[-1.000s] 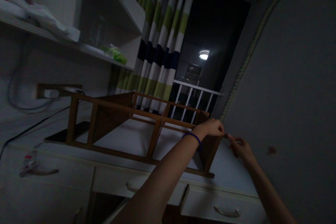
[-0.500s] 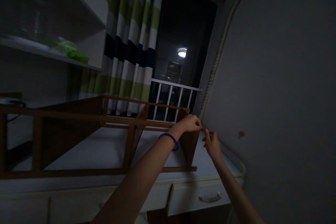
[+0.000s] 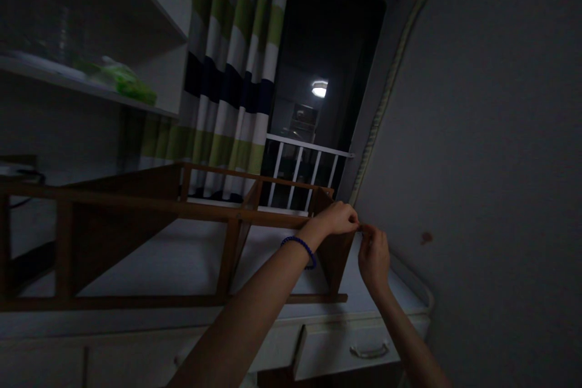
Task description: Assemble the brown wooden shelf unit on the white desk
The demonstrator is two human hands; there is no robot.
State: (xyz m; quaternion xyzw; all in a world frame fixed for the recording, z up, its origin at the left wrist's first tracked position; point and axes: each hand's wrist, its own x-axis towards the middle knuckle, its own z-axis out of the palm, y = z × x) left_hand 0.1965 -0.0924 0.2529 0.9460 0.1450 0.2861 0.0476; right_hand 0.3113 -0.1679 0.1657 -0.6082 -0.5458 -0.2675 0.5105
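Observation:
A brown wooden rack (image 3: pixel 191 209) lies on its side on a white cabinet top (image 3: pixel 182 257). My left hand (image 3: pixel 339 218), with a blue bracelet on the wrist, is closed at the rack's upper right corner. My right hand (image 3: pixel 373 254) is just to its right, fingers pinched and almost touching the left fingertips. A very small item seems to be held between the two hands; the dim light hides what it is.
A grey wall (image 3: pixel 491 151) stands close on the right. Behind the rack hang a striped curtain (image 3: pixel 231 73) and a white railing (image 3: pixel 300 170) before a dark window. White shelves (image 3: pixel 91 82) with a green item are at upper left. A drawer (image 3: pixel 359 348) stands slightly open below.
The camera has swung right, then settled. My right hand has risen and drawn in close to the left hand at the rack's corner. The left hand has kept its place.

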